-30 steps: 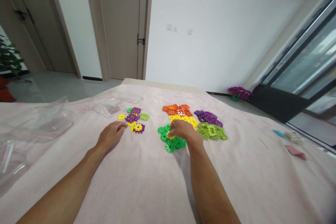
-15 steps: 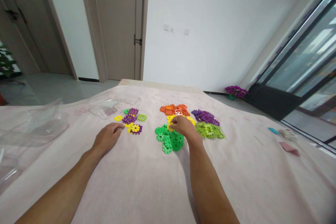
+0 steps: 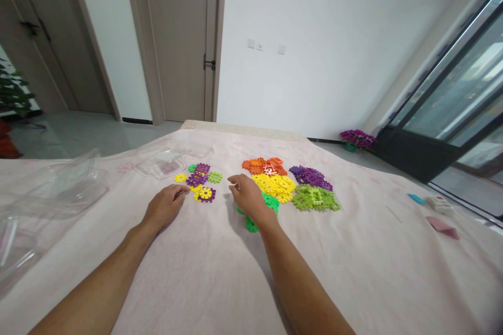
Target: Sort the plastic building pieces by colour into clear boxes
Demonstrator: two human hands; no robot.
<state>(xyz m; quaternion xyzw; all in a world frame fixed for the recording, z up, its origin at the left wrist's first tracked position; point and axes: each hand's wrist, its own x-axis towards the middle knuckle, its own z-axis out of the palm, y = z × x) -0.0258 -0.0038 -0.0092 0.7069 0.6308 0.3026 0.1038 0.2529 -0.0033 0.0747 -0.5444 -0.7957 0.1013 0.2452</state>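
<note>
Flat plastic interlocking pieces lie on a pale pink cloth (image 3: 220,272). Sorted heaps sit at the centre: orange (image 3: 263,165), yellow (image 3: 277,186), purple (image 3: 310,175), lime green (image 3: 316,198) and dark green (image 3: 271,201). A small mixed pile (image 3: 201,180) of yellow, purple and green pieces lies to the left. My right hand (image 3: 247,196) hovers over the dark green heap, fingers loosely stretched toward the mixed pile, nothing visible in them. My left hand (image 3: 165,207) rests on the cloth with fingers curled, fingertips just beside the mixed pile's yellow pieces.
Clear plastic containers lie on the cloth at the left (image 3: 58,188) and behind the mixed pile (image 3: 161,162). Small blue (image 3: 416,199), white (image 3: 440,204) and pink (image 3: 442,225) items sit at the right. A door, a wall and a sliding glass door stand beyond.
My right hand carried a yellow piece from the green heap to the yellow heap, let it go, then swung left toward the mixed pile. My left hand stayed put.
</note>
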